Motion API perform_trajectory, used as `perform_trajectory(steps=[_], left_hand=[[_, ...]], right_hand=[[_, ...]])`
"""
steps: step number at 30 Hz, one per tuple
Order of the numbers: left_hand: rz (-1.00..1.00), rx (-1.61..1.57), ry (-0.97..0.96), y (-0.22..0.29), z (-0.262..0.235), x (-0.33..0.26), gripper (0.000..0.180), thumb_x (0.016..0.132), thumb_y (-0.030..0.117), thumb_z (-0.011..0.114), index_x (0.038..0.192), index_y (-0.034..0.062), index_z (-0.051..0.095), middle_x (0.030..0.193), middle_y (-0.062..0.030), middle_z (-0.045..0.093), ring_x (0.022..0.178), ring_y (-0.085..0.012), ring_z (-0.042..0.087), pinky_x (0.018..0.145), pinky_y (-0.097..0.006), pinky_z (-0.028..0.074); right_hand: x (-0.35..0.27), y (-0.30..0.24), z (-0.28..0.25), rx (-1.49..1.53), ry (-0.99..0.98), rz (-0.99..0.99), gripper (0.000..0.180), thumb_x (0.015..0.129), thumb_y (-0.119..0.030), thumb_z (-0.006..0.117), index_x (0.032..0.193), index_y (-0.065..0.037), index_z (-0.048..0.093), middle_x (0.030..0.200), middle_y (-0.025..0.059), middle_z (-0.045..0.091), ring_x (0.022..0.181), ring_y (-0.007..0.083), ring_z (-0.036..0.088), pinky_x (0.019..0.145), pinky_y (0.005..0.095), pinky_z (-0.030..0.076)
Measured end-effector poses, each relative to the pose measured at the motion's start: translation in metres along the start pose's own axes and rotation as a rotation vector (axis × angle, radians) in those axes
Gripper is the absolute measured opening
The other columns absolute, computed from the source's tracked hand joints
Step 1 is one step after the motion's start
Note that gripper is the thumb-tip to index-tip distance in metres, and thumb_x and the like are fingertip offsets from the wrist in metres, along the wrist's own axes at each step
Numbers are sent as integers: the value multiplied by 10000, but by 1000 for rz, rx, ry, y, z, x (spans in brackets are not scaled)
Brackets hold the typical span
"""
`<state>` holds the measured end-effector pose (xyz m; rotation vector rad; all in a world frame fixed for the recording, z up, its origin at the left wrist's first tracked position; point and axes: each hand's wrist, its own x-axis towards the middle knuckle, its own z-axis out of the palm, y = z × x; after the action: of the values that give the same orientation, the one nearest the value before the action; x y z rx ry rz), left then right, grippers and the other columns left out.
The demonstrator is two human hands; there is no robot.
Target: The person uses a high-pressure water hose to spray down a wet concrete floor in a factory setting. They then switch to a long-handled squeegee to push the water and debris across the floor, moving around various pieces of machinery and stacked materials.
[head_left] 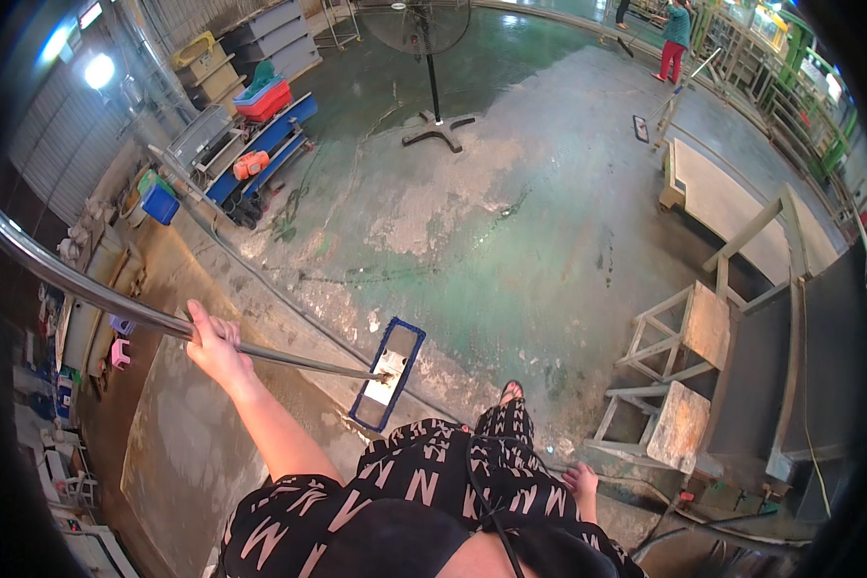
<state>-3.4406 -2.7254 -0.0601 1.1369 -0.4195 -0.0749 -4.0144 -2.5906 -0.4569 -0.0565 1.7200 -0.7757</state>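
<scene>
The flat mop head (387, 374) lies on the floor (511, 222) right in front of the person's feet. It is a long rectangle with a blue rim and a pale middle. A thin metal pole (116, 301) runs from it up and to the left, past the edge of the picture. The left hand (214, 342) is closed tight around that pole, fingers wrapped over it. The right hand (582, 481) hangs down by the person's side, touching the black patterned trousers. It holds nothing, and its fingers look loosely curled.

The floor is worn, green and grey, with pale patches. Far off by the fan it looks dark and shiny, so I think that part may be wet already. The patch near the mop looks dull and dusty, so I think much is left to do here. I cannot be sure which parts are clean.

A tall fan on a stand (433, 67) is out in the middle of the floor. To the left is a blue rack (260, 154) with boxes and tubs. To the right are stone-topped stools (689, 332) and big grey slabs (742, 226). These stand close and would be in the mop's way. Far back, another person (674, 39) in red trousers stands near a second mop (660, 111).
</scene>
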Motion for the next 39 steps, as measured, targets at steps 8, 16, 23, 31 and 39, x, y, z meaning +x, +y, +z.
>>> perform_trajectory(steps=[8,16,23,31,39], left_hand=[[185,-47,86,-131,100,-24,497,877,273,533,492,128,255,430,38,237,369,-66,193,395,-249,223],[212,36,145,-285,276,-35,453,870,203,546,504,125,290,461,52,246,403,-56,202,407,-248,201],[201,-15,-50,-359,425,-16,475,890,363,472,530,108,300,450,31,252,375,-76,235,406,-244,232],[48,-61,-215,-461,646,36,528,862,503,442,550,92,332,445,15,280,357,-96,278,406,-263,286],[27,-41,-413,-529,867,34,491,855,347,543,483,112,325,398,21,302,321,-89,291,372,-251,293]], right_hand=[[232,-54,27,229,144,183,519,826,-289,519,1257,-72,328,1021,195,561,737,321,586,530,403,445],[388,-237,88,43,97,16,481,798,-296,558,1207,-89,415,966,150,577,751,272,575,598,405,447],[472,-430,185,-86,-7,-176,422,790,-258,564,1164,-98,451,864,112,579,713,226,579,567,352,459],[469,-587,309,-394,-89,34,453,780,-225,598,1187,-70,470,844,118,609,600,210,583,468,322,424],[604,-769,361,-61,-44,-152,528,777,-242,604,1242,-77,416,910,103,597,658,196,585,522,300,435]])
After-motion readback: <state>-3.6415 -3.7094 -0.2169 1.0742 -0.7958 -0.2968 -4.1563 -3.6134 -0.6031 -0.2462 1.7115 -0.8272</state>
